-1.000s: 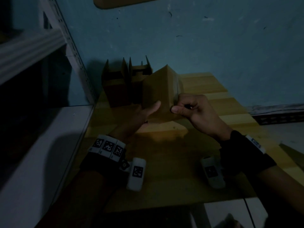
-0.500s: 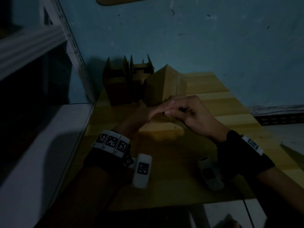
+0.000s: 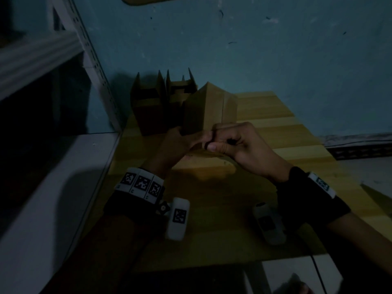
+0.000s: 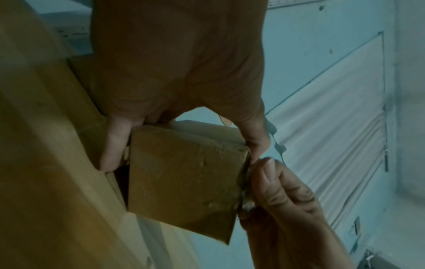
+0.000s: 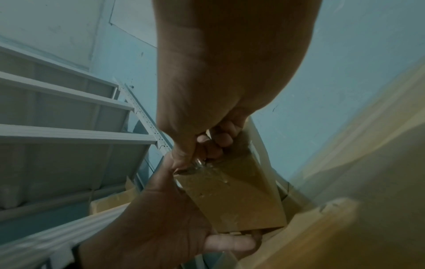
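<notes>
A small brown cardboard box [image 3: 210,111] is held tilted over the wooden table [image 3: 275,128]. My left hand [image 3: 180,141] grips its lower end, thumb on the near face and fingers behind; in the left wrist view this left hand [image 4: 174,72] clamps the box [image 4: 184,178] across its width. My right hand [image 3: 229,143] is curled at the box's near corner, touching the left thumb. Its thumb and fingers pinch a shiny strip of clear tape [image 4: 246,182] at the box edge. In the right wrist view the tape [image 5: 200,163] glints between the fingertips over the box [image 5: 234,196].
Open cardboard boxes [image 3: 157,102] with raised flaps stand at the table's back left against the blue wall [image 3: 254,49]. A grey metal shelf rack [image 3: 42,52] and a white ledge [image 3: 53,187] run along the left. The scene is dim.
My right hand slid left along the box's lower edge until it met the left thumb. The box has dropped a little and turned towards me.
</notes>
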The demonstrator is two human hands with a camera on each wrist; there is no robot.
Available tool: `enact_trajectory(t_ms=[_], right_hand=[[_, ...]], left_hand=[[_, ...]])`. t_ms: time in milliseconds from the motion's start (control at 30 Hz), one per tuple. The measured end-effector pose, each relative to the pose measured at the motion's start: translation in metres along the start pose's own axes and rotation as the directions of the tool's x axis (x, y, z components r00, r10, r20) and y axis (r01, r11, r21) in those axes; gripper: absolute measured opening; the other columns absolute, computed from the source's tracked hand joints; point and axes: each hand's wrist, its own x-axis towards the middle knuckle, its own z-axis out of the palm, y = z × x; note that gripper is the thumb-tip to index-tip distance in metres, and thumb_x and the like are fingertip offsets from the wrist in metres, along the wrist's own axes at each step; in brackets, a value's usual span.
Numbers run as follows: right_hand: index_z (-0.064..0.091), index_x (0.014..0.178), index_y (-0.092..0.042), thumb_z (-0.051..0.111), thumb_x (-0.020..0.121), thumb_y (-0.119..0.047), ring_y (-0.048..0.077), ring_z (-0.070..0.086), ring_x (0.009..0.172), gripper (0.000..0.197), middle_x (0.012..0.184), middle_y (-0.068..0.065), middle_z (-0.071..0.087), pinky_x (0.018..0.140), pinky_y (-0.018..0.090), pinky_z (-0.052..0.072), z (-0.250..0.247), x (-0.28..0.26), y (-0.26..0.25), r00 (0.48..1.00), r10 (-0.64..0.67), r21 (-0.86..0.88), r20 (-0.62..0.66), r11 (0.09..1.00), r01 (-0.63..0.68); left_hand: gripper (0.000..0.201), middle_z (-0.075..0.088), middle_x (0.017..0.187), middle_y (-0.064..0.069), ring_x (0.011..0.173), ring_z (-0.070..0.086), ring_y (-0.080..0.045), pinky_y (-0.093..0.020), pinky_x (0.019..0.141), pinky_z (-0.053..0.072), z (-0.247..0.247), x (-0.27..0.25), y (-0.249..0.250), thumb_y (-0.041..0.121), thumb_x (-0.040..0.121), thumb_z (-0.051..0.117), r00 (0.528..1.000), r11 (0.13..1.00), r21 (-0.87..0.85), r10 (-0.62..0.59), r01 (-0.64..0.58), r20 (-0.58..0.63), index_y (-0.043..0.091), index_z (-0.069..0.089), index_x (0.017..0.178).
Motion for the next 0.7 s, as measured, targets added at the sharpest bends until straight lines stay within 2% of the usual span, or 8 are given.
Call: enact_trajectory(t_ms=[100,233,367,500,567,633,667,700], right_hand=[[0.063,0.070,0.003,0.068,0.094,-0.007,0.027,0.053,0.064,0.027,0.072,0.011,0.057,0.061,0.032,0.041,0.000,-0.002,-0.002,1.000,0.025,0.052,0.002,0.998,-0.025],[0.057,0.063,-0.004,0.068,0.094,-0.005,0.025,0.052,0.062,0.033,0.068,0.008,0.054,0.062,0.032,0.041,-0.001,-0.006,-0.005,0.998,0.057,0.087,-0.012,0.995,-0.056],[0.059,0.063,-0.009,0.069,0.093,-0.009,0.014,0.051,0.059,0.032,0.064,0.003,0.054,0.060,0.027,0.041,-0.003,-0.010,-0.006,0.997,0.072,0.060,-0.040,0.996,-0.069],[0.062,0.064,-0.005,0.069,0.094,-0.012,0.023,0.052,0.058,0.031,0.063,0.011,0.055,0.059,0.032,0.042,-0.003,-0.010,-0.005,0.996,0.081,0.053,-0.047,0.995,-0.079],[0.061,0.064,0.001,0.068,0.094,-0.010,0.025,0.051,0.056,0.033,0.061,0.014,0.054,0.057,0.029,0.042,-0.008,-0.013,-0.004,0.992,0.103,0.068,-0.077,0.993,-0.098],[0.059,0.064,0.007,0.068,0.094,-0.010,0.027,0.051,0.053,0.035,0.059,0.016,0.055,0.055,0.026,0.043,-0.019,-0.018,0.001,0.974,0.165,0.089,-0.153,0.984,-0.153],[0.059,0.064,0.007,0.068,0.094,-0.012,0.024,0.050,0.052,0.036,0.057,0.014,0.055,0.054,0.025,0.043,-0.024,-0.021,0.004,0.961,0.204,0.111,-0.186,0.976,-0.186],[0.059,0.065,0.008,0.068,0.094,-0.012,0.018,0.049,0.050,0.036,0.056,0.011,0.055,0.053,0.023,0.043,-0.027,-0.024,0.007,0.950,0.240,0.134,-0.200,0.967,-0.216]], left_hand=[[0.017,0.070,0.084,0.013,0.076,0.069,-0.002,-0.036,0.078,0.060,-0.001,-0.001,0.001,0.028,0.081,0.077,1.000,0.999,-0.039,0.011,-0.011,0.002,0.022,0.066,0.093],[0.044,0.069,0.098,0.004,0.093,0.068,-0.011,-0.036,0.076,0.061,-0.003,-0.004,0.002,0.032,0.071,0.083,1.000,1.000,-0.010,-0.007,0.007,0.030,0.013,0.069,0.108],[0.017,0.070,0.101,0.000,0.099,0.068,-0.018,-0.047,0.083,0.060,-0.004,-0.006,-0.001,0.025,0.082,0.076,1.000,0.999,-0.053,-0.007,0.009,0.025,0.016,0.071,0.094],[0.014,0.068,0.108,-0.002,0.107,0.065,-0.021,-0.048,0.083,0.059,-0.004,-0.006,-0.002,0.026,0.082,0.074,0.998,0.996,-0.085,-0.016,0.021,0.068,0.016,0.071,0.092],[0.023,0.067,0.108,-0.003,0.104,0.065,-0.023,-0.043,0.079,0.060,-0.008,-0.007,-0.003,0.029,0.076,0.075,0.997,0.989,-0.140,-0.029,0.039,0.075,0.016,0.069,0.094],[0.053,0.066,0.109,-0.011,0.095,0.069,-0.028,-0.040,0.072,0.060,-0.014,-0.004,-0.009,0.034,0.060,0.081,0.990,0.966,-0.223,-0.108,0.127,0.093,0.014,0.063,0.106],[0.063,0.067,0.109,-0.015,0.089,0.072,-0.029,-0.038,0.068,0.060,-0.018,-0.003,-0.012,0.031,0.056,0.085,0.981,0.951,-0.251,-0.151,0.178,0.124,0.012,0.061,0.111],[0.061,0.066,0.107,-0.017,0.083,0.073,-0.029,-0.035,0.064,0.061,-0.020,-0.003,-0.014,0.023,0.057,0.085,0.972,0.941,-0.264,-0.174,0.212,0.161,0.010,0.060,0.111]])
